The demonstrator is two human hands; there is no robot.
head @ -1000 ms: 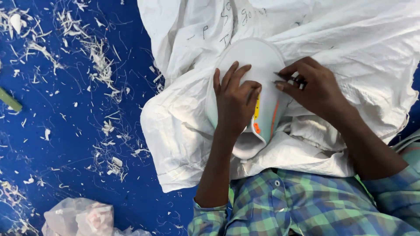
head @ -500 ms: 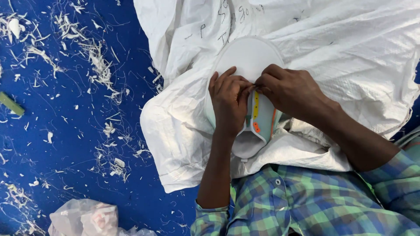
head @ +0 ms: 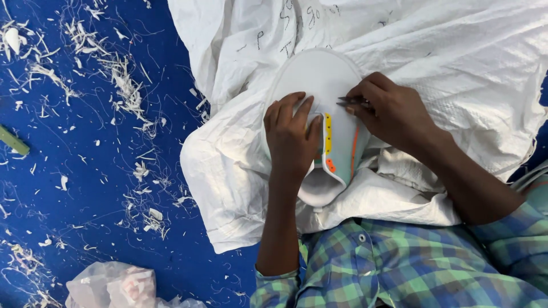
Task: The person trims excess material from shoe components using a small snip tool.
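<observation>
Shoe [head: 337, 142] lies sole-up under both hands, resting on a crumpled white sack [head: 456, 63] spread over the person's lap. From where I stand, the left hand [head: 291, 140] is laid flat over the shoe's side, fingers [head: 285, 111] stretched along the pale sole and the thumb curled at the edge by a yellow strip, pressing it down rather than gripping it. Just across the shoe, the right hand [head: 394, 114] is closed around a small dark tool [head: 353, 101], pinched between thumb and fingertips, its tip touching the sole's rim near the toe. Orange marks show on the shoe's side between the two hands, and its open heel end points toward the person's body. Below the wrists come the sleeves of a green and blue checked shirt [head: 399, 268]. Out past the left hand the sack ends and a blue floor [head: 85, 188] begins, strewn with white shavings [head: 123, 80]. Farther off that way lies a small green piece [head: 12, 140] at the frame's edge, and nearer the person's left elbow sits a bundle of clear plastic [head: 111, 285].
</observation>
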